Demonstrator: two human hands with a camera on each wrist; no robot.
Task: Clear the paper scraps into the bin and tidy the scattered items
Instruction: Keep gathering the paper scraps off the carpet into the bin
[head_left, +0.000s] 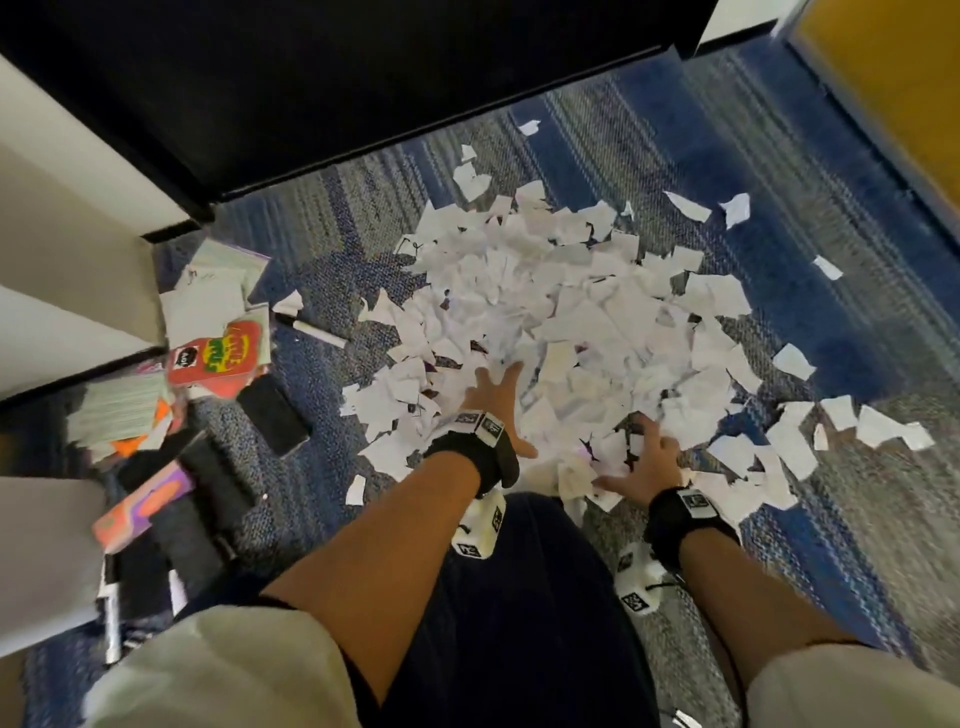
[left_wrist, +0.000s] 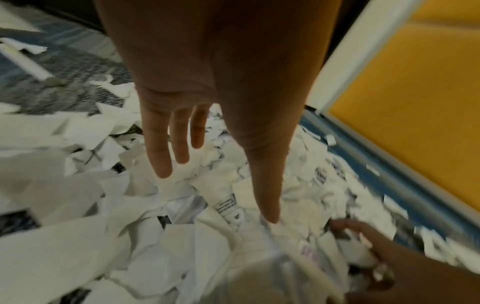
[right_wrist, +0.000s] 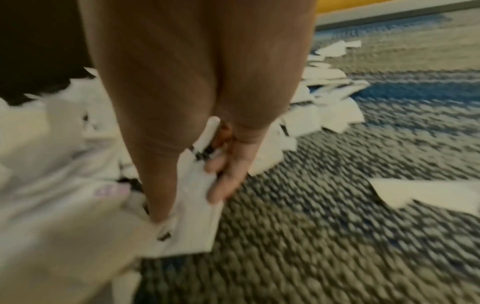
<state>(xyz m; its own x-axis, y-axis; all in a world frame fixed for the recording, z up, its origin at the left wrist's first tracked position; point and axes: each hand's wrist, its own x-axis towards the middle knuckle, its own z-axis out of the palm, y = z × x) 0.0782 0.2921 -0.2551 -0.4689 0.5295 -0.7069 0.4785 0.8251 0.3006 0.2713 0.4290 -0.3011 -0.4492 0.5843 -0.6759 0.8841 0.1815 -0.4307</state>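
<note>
A wide heap of torn white paper scraps (head_left: 561, 312) covers the blue and grey carpet (head_left: 857, 519) in front of me. My left hand (head_left: 496, 382) reaches into the near left side of the heap with straight, spread fingers (left_wrist: 163, 162) that lie on the scraps and hold nothing. My right hand (head_left: 644, 452) is at the near right edge of the heap. In the right wrist view its thumb and curled fingers (right_wrist: 223, 181) pinch a few paper scraps (right_wrist: 192, 216) just above the carpet.
Scattered items lie at the left: a red snack packet (head_left: 215, 358), a flat black object (head_left: 272, 418), a white marker (head_left: 317, 332), note stacks (head_left: 117, 410) and an orange-purple box (head_left: 143, 506). Black furniture (head_left: 311, 78) stands behind, with a yellow panel (head_left: 893, 78) at the right.
</note>
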